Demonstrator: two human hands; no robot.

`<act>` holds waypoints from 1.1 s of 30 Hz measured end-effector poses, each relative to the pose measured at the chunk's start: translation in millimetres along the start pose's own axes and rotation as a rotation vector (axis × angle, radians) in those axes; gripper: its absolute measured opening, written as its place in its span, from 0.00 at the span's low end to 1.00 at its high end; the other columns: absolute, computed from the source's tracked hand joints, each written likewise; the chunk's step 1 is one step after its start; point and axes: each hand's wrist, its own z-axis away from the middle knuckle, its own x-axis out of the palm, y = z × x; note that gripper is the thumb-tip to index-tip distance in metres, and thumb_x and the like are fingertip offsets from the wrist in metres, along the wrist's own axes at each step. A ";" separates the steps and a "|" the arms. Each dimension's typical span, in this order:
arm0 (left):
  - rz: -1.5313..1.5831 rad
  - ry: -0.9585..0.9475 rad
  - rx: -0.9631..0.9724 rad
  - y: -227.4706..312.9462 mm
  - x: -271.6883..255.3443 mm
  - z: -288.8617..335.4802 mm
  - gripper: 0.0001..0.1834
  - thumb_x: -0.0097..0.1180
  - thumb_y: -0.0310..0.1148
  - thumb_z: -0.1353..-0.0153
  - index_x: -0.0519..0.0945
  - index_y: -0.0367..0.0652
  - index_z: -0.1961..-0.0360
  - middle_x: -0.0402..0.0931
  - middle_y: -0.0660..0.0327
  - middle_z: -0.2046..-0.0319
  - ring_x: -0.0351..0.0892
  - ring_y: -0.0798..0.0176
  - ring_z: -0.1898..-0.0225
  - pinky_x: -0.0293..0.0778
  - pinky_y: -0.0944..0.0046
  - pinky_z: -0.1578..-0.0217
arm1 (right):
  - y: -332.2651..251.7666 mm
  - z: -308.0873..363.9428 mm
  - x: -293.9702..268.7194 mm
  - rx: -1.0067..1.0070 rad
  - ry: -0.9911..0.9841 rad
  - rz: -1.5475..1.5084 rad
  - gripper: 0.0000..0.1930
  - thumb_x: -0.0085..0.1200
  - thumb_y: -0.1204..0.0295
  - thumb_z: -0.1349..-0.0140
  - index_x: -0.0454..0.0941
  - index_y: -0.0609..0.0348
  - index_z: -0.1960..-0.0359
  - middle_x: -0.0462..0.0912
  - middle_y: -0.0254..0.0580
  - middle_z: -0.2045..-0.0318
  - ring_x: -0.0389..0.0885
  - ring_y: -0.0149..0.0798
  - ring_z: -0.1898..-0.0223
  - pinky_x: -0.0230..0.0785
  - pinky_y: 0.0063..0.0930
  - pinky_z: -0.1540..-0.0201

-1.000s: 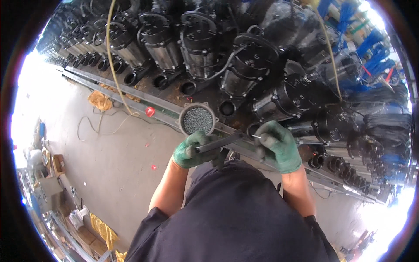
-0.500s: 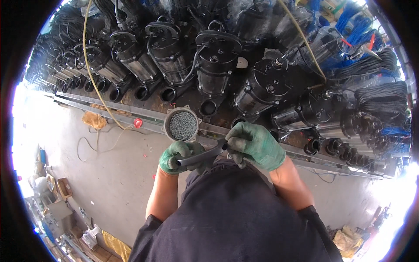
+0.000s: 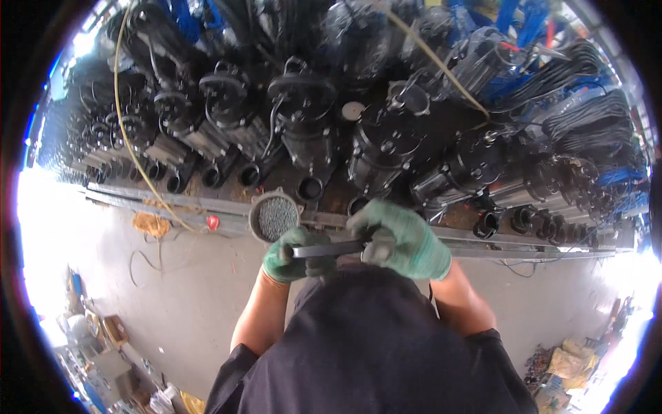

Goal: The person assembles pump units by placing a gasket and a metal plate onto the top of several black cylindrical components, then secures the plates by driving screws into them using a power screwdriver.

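Midway, both gloved hands gripped a metal bar above the rail.
Left hand (image 3: 298, 252) and right hand (image 3: 400, 238) clenched the bar (image 3: 329, 248); the bowl of small parts (image 3: 275, 216) sat full beside rows of black pumps (image 3: 386, 148).

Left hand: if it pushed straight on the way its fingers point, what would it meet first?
The left hand points up and slightly left in the picture, gripping a dark metal bar. First in that line looks to be the round container of small grey pieces, just ahead of its fingers, though depth is unclear.
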 end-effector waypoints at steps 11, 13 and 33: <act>-1.428 0.171 -0.358 -6.2 -13.5 -104.7 0.28 0.60 0.54 0.32 0.80 0.39 0.45 0.78 0.52 0.50 0.81 0.46 0.50 0.77 0.51 0.50 | -37.8 57.7 -42.3 0.036 0.233 0.140 0.20 0.59 0.62 0.28 0.79 0.67 0.44 0.86 0.36 0.66 0.84 0.31 0.67 0.78 0.24 0.59; -2.175 -0.028 -0.465 -12.6 -33.3 -104.5 0.16 0.61 0.43 0.33 0.85 0.47 0.50 0.78 0.52 0.48 0.80 0.43 0.49 0.77 0.49 0.49 | -13.5 82.0 -48.0 -0.077 0.438 0.219 0.21 0.61 0.60 0.29 0.80 0.66 0.45 0.81 0.32 0.71 0.75 0.26 0.74 0.70 0.21 0.69; -2.212 0.192 0.218 20.3 67.4 -191.6 0.11 0.64 0.37 0.34 0.83 0.41 0.59 0.83 0.54 0.66 0.85 0.49 0.63 0.81 0.51 0.59 | -23.0 141.4 -68.8 0.145 0.704 -0.229 0.21 0.59 0.63 0.28 0.76 0.64 0.40 0.70 0.24 0.81 0.59 0.18 0.83 0.52 0.18 0.79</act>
